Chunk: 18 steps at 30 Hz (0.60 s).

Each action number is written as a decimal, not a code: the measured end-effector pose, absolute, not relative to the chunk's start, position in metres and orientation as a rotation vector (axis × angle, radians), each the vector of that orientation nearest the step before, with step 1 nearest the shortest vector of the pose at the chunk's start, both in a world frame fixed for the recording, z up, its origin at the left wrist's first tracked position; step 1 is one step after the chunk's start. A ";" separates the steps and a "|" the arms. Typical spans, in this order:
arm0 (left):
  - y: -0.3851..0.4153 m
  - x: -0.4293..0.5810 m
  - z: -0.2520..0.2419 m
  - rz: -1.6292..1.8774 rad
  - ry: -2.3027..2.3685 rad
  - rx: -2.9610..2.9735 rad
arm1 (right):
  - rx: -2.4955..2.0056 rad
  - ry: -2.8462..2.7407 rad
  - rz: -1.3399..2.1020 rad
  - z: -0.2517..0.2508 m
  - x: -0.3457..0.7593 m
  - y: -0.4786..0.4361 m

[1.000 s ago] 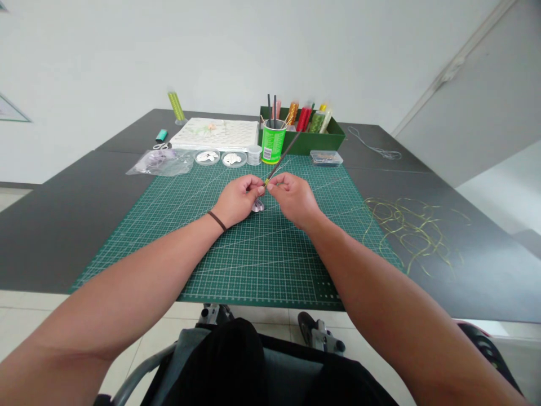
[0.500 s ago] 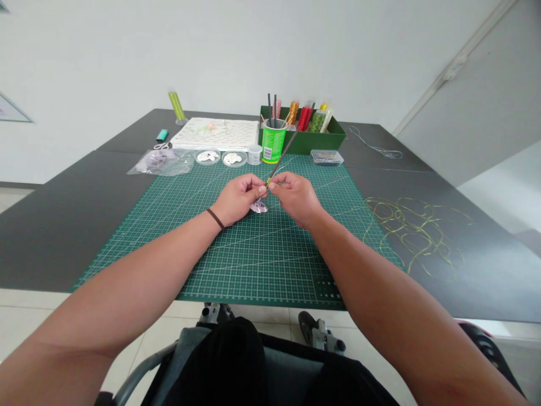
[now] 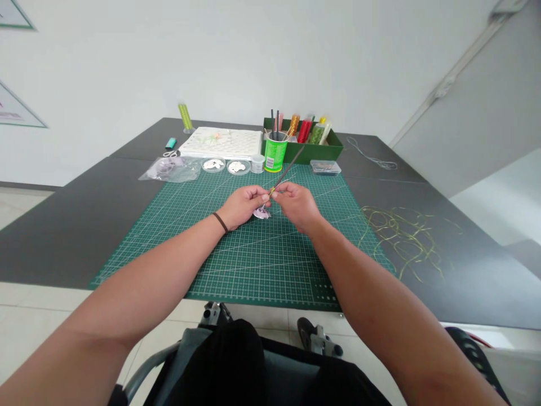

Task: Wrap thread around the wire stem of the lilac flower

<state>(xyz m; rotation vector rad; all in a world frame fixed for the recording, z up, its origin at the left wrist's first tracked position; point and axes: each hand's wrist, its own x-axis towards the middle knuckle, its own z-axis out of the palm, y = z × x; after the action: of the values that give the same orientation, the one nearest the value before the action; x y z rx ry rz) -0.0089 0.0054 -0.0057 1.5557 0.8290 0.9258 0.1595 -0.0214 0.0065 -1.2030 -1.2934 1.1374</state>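
Note:
My left hand point(image 3: 243, 204) and my right hand point(image 3: 296, 204) meet over the middle of the green cutting mat point(image 3: 236, 248). Both pinch a thin dark stick point(image 3: 288, 168) that slants up and away to the right, with a yellow-green band where my fingers hold it. A small pale purple piece point(image 3: 261, 212) hangs at the stick's lower end, just below my left fingers. A thin thread runs from my right hand across the mat toward the tangle of yellow-green thread point(image 3: 401, 237) on the right.
At the mat's far edge stand a green can point(image 3: 274, 155) with sticks, a small clear cup point(image 3: 257, 163), two shallow dishes point(image 3: 226, 166), a plastic bag point(image 3: 169, 168) and a clear box point(image 3: 325, 166). Behind are a green tray point(image 3: 333, 151) of thread spools, a white board point(image 3: 222, 143), scissors point(image 3: 171, 153).
The view has tilted, so everything sits a little lower in the picture. My hands keep the same pinch on the stick; the purple piece has shifted slightly under my fingers.

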 end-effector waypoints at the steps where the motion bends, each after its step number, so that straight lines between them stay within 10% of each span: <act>1: 0.005 -0.009 -0.005 0.922 0.833 1.566 | -1.221 -1.289 1.127 0.007 0.159 -0.022; 18: -0.004 -0.008 0.003 0.875 1.059 1.903 | -1.338 -1.338 0.905 0.003 0.152 -0.027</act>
<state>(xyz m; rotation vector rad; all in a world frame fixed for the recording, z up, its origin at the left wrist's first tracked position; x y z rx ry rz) -0.0081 -0.0038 0.0031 1.9033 1.0586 0.8755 0.1516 -0.0269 0.0033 -1.3381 -1.3376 0.9049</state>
